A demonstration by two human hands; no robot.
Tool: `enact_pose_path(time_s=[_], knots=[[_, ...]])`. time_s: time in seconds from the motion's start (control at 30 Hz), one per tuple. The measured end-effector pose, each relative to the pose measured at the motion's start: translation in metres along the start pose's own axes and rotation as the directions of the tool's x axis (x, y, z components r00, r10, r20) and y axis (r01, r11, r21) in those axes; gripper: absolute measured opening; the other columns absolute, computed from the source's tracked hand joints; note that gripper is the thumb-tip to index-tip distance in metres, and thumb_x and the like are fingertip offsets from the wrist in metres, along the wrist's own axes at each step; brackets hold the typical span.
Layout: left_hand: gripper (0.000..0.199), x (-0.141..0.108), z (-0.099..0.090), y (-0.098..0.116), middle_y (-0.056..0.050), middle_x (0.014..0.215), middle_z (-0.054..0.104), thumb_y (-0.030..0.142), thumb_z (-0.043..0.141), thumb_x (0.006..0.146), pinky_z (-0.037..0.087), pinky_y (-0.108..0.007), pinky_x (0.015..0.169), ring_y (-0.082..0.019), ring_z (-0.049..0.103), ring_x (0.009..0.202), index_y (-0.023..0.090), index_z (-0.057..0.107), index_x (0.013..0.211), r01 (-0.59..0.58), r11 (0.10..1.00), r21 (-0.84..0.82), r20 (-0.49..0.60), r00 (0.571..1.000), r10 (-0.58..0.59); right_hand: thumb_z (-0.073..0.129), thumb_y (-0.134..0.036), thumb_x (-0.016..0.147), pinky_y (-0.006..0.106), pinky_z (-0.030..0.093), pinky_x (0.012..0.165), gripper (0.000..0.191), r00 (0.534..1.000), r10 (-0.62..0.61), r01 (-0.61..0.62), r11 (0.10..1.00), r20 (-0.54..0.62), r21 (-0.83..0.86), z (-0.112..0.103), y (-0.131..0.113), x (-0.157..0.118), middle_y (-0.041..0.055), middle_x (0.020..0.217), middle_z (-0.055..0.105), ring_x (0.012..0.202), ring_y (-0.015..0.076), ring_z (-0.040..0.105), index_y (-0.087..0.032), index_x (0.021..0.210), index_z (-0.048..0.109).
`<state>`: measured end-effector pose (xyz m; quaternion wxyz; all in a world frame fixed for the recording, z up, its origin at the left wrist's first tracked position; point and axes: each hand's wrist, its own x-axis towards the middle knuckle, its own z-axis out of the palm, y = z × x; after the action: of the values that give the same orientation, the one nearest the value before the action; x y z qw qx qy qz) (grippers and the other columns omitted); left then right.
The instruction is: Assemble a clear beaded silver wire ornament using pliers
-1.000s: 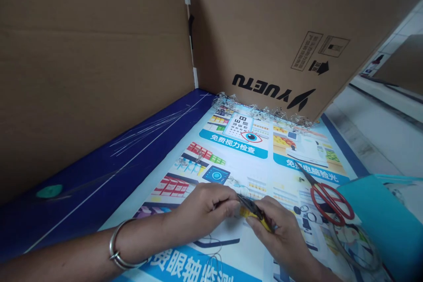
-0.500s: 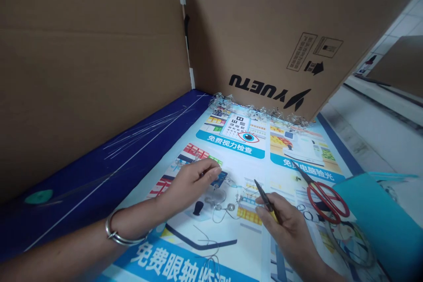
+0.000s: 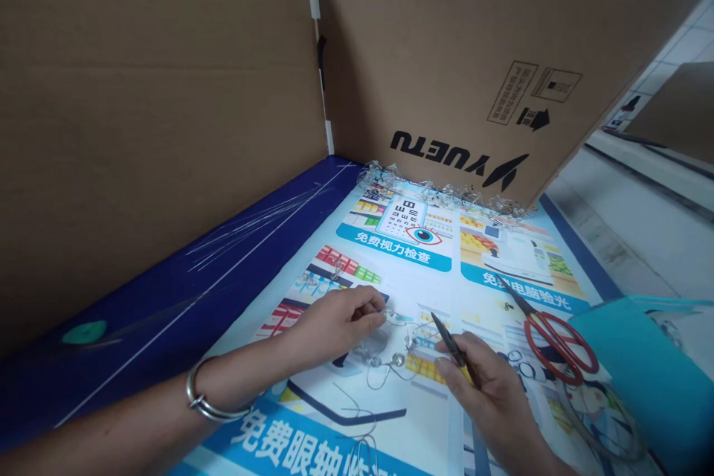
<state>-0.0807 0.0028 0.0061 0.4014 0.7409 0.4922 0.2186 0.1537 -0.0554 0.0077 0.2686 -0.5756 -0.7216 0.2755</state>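
My left hand (image 3: 335, 326) pinches the end of a thin wire eyeglass frame (image 3: 384, 368), which has small clear pads and lies on a printed eye-clinic poster (image 3: 390, 290). My right hand (image 3: 485, 387) grips small yellow-handled pliers (image 3: 454, 342), their dark jaws reaching towards the wire near the pads. The jaws stand a little apart from the frame. Red-handled scissors (image 3: 558, 346) lie to the right of my right hand.
A heap of clear plastic pieces (image 3: 440, 190) lines the poster's far edge, against an upright cardboard panel (image 3: 474, 52). Another panel (image 3: 156, 89) stands left, behind a dark blue mat (image 3: 167, 290) with thin wires. A teal folder (image 3: 641, 364) lies right.
Since a second ago, my hands have separated from around the pliers, uncovering the wire frame. My left hand has moved right to the frame's end, and the pliers remain in my right hand.
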Motion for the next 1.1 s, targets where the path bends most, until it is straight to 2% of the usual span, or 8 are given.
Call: enact_pose_path(time_s=[0.23,0.4,0.6,0.8,0.97,1.1], knots=[[0.019,0.0003,0.0049,-0.0028,-0.001,0.077,0.063,0.026,0.049,0.079,0.039,-0.021,0.056,-0.013,0.055,0.066,0.016,0.056,0.093,0.052,0.968,-0.244,0.049,0.998,-0.042,0.049,-0.037,0.083,0.025,0.044,0.061,0.021,0.999,-0.047,0.047,0.999,-0.021,-0.005,0.0001,-0.0019,0.0013,0.0006,0.076,0.059,0.07,0.0153,0.056,-0.02,0.087,0.061],[0.019,-0.0022,0.0036,0.0042,-0.002,0.081,0.064,0.025,0.052,0.078,0.042,-0.022,0.061,-0.014,0.058,0.072,0.016,0.057,0.093,0.046,0.969,-0.242,0.065,0.997,-0.031,0.05,-0.037,0.083,0.025,0.045,0.061,0.02,0.998,-0.052,0.051,0.999,-0.03,-0.013,0.0001,-0.0029,0.0016,0.0014,0.078,0.059,0.072,0.0161,0.057,-0.021,0.087,0.061],[0.018,-0.0029,0.005,0.0028,-0.003,0.084,0.065,0.02,0.052,0.077,0.044,-0.023,0.067,-0.015,0.06,0.077,0.015,0.057,0.093,0.034,0.961,-0.273,0.051,0.998,-0.021,0.048,-0.037,0.084,0.024,0.044,0.06,0.021,0.999,-0.044,0.044,0.999,0.004,-0.006,-0.0007,-0.0035,0.0011,0.0012,0.076,0.058,0.07,0.0153,0.056,-0.02,0.086,0.06],[0.02,-0.0008,0.0045,0.0022,-0.005,0.083,0.065,0.014,0.052,0.074,0.043,-0.024,0.066,-0.014,0.059,0.076,0.013,0.056,0.093,0.067,0.924,-0.377,0.075,0.996,-0.042,0.05,-0.036,0.083,0.024,0.045,0.063,0.02,0.997,-0.067,0.067,0.998,-0.023,-0.004,0.0015,0.0007,0.0021,0.0018,0.08,0.06,0.074,0.0161,0.057,-0.02,0.089,0.061],[0.024,0.0006,0.0035,-0.001,-0.005,0.085,0.065,0.013,0.05,0.074,0.04,-0.021,0.058,-0.012,0.057,0.069,0.014,0.055,0.097,0.09,0.866,-0.493,0.119,0.992,-0.036,0.05,-0.037,0.083,0.025,0.046,0.065,0.021,0.996,-0.084,0.083,0.996,-0.027,-0.021,0.0017,0.0034,0.0014,0.003,0.086,0.061,0.079,0.0177,0.058,-0.021,0.091,0.061],[0.025,-0.0005,0.0026,0.0007,-0.005,0.088,0.065,0.012,0.052,0.073,0.041,-0.022,0.063,-0.013,0.058,0.075,0.014,0.055,0.098,0.072,0.846,-0.529,0.141,0.99,0.005,0.05,-0.037,0.083,0.025,0.047,0.064,0.021,0.996,-0.083,0.083,0.996,-0.026,-0.035,0.0016,0.0017,0.0011,0.0034,0.086,0.061,0.079,0.0179,0.058,-0.021,0.09,0.062]])
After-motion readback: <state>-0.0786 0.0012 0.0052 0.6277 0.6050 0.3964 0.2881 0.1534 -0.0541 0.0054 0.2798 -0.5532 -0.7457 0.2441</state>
